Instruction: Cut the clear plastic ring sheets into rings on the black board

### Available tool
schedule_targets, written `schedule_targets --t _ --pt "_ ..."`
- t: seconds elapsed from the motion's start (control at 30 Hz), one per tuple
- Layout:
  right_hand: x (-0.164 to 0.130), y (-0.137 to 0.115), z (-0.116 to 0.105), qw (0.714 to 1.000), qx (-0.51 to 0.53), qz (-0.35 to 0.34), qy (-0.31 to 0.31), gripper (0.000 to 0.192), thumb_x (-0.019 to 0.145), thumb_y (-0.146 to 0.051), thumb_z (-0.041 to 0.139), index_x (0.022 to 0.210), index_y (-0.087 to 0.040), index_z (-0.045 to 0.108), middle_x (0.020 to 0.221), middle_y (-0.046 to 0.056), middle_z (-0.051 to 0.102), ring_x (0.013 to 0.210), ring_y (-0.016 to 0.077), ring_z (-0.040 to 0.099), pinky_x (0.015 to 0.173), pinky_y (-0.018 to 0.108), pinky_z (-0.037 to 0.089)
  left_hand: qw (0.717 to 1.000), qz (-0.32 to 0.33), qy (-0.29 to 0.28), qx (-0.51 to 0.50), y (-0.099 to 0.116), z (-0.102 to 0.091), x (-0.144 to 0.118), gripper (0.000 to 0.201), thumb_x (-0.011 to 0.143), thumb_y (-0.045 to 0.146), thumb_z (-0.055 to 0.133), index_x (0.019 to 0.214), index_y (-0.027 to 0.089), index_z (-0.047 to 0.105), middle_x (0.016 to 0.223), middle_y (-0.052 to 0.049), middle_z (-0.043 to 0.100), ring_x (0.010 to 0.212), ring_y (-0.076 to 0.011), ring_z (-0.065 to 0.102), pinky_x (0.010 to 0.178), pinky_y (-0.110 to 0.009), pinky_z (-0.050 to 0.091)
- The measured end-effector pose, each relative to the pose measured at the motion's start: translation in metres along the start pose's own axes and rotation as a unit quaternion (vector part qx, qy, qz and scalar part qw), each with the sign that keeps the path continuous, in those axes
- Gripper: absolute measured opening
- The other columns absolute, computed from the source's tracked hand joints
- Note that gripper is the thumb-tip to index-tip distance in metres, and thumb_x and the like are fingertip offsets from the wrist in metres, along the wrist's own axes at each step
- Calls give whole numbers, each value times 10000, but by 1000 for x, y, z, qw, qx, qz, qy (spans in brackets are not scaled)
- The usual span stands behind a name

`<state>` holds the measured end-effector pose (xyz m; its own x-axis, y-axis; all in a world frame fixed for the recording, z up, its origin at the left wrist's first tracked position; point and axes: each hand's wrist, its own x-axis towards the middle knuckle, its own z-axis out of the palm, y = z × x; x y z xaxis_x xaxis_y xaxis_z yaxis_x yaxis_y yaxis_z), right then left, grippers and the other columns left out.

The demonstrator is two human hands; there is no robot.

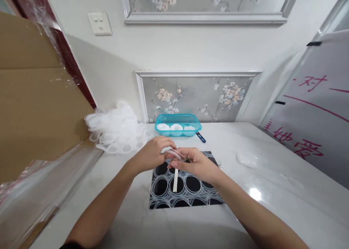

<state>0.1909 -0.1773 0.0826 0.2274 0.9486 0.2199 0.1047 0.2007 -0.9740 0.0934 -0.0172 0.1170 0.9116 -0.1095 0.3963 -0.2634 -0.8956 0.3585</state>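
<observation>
Two bare hands over the middle of the worktop, both at a pale ring, thin and curved, held up off the surface. Right hand: thumb and fingers narrowed, pinching the ring. Left hand: fingers bent, tips at the ring's 9 o'clock side, can't tell if they grip it. Clock directions below are from the ring.

Just under the hands: black mat with pale circle outlines. White strip over the mat at 6 o'clock, upper end hidden behind the right hand's fingers; can't tell whether it touches the hand.

12 o'clock: turquoise basket near the wall, white round pieces inside, three visible. Blue-handled tool at the basket's 4 o'clock corner, lying on the worktop. 10 o'clock: messy heap of white translucent rings, overlapping, details blurred. 3 o'clock: clear round piece, flat, faint outline.

Edges: cardboard 9 to 10 o'clock, clear plastic film 8 o'clock, white sheet with red writing 2 o'clock. On the wall: switch plate 11 o'clock, framed floral panel 12 o'clock beyond the basket.
</observation>
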Motion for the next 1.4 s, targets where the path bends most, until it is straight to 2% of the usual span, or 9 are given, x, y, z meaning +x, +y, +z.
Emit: schedule_targets --t 0.2,0.33,0.43,0.53,0.63,0.83,1.1,1.27,1.4 --pt "-5 -2 15 971 -220 -63 75 111 816 -336 648 862 -268 722 909 34 693 937 229 586 898 451 399 985 -44 131 -102 -3 0 2 145 893 287 555 813 186 622 896 -35 638 881 -166 582 820 -332 458" --pt "-1 8 16 945 -288 -76 135 152 789 -233 641 909 -282 719 924 56 681 1072 313 500 963 611 264 977 -37 156 -139 7 -3 -2 175 844 349 642 937 203 622 978 -39 618 955 -178 570 881 -338 445" --pt "1 12 7 965 -233 -83 83 394 799 -188 587 1171 -302 646 1188 72 615 1229 310 443 1028 590 266 987 -8 107 -121 9 0 -5 574 708 423 769 1209 270 534 1240 -73 518 1186 -254 473 1012 -413 387" --pt "-2 7 -8 986 -146 -82 9 636 782 -116 545 1369 -345 466 1433 10 435 1392 260 273 1116 530 224 993 11 72 -95 6 5 -7 1081 575 492 836 1452 353 220 1491 -96 249 1378 -338 227 1112 -511 259" --pt "-11 -8 -19 988 -128 -84 -34 717 784 -64 512 1412 -385 380 1485 -64 349 1448 205 112 1169 495 119 992 21 72 -103 1 7 -8 1257 546 513 842 1488 372 20 1558 -100 44 1420 -366 81 1135 -553 184" --pt "-25 -30 -19 982 -157 -88 -55 696 829 -35 455 1412 -404 354 1481 -99 338 1452 197 40 1169 518 114 988 29 71 -133 4 6 -10 1293 544 531 834 1480 392 -47 1562 -101 18 1425 -367 61 1140 -574 153" --pt "-22 -27 -19 982 -152 -101 -40 671 830 -37 429 1402 -385 387 1477 -81 353 1444 224 126 1148 546 200 983 56 105 -143 9 11 -11 1198 555 510 841 1467 389 74 1544 -98 108 1399 -366 180 1138 -549 216" --pt "-19 -24 -19 988 -113 -104 -30 596 843 -80 468 1371 -355 454 1452 -39 408 1386 242 311 1091 508 348 979 50 128 -147 13 14 -10 1065 624 507 806 1451 351 153 1528 -118 155 1386 -349 223 1126 -541 241" --pt "-18 -23 -15 991 -90 -95 -23 529 901 -160 471 1399 -329 418 1407 12 477 1266 218 485 1018 442 430 964 80 202 -154 16 16 -6 888 651 473 801 1375 307 315 1422 -127 344 1333 -312 334 1091 -503 309"
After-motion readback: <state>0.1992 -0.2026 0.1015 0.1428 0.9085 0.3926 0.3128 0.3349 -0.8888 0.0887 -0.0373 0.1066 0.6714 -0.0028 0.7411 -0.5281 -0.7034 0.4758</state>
